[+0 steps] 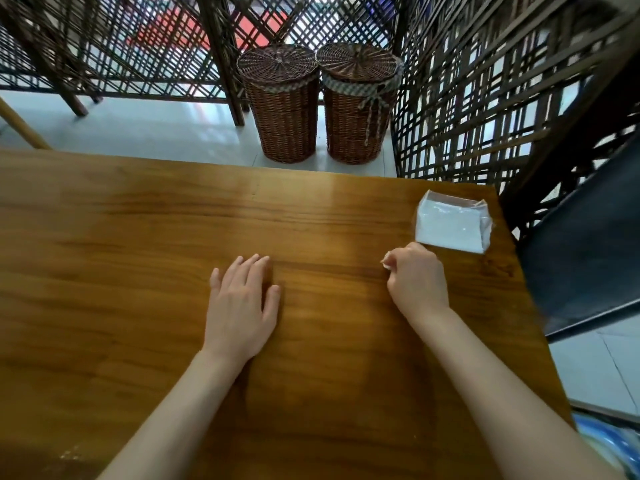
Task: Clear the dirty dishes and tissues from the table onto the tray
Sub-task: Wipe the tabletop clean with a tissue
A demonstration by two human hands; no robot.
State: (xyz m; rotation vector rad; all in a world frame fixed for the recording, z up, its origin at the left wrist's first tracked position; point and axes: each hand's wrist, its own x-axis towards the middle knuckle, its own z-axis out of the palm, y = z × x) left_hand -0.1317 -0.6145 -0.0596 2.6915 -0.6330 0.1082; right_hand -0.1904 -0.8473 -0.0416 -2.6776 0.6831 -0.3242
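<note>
My left hand (242, 303) lies flat on the wooden table (138, 254), fingers straight, palm down, near the middle. My right hand (417, 280) is curled into a fist to the right of it, and a small scrap of white tissue (385, 268) shows at its fingertips. Just beyond that fist, by the table's far right corner, lies a clear plastic packet of white tissues (452, 223). No dishes and no tray are in view.
Two lidded wicker baskets (282, 105) (356, 105) stand on the floor beyond the table's far edge. Dark lattice screens (485, 116) surround the back and right. A dark chair (588, 244) sits close to the table's right edge.
</note>
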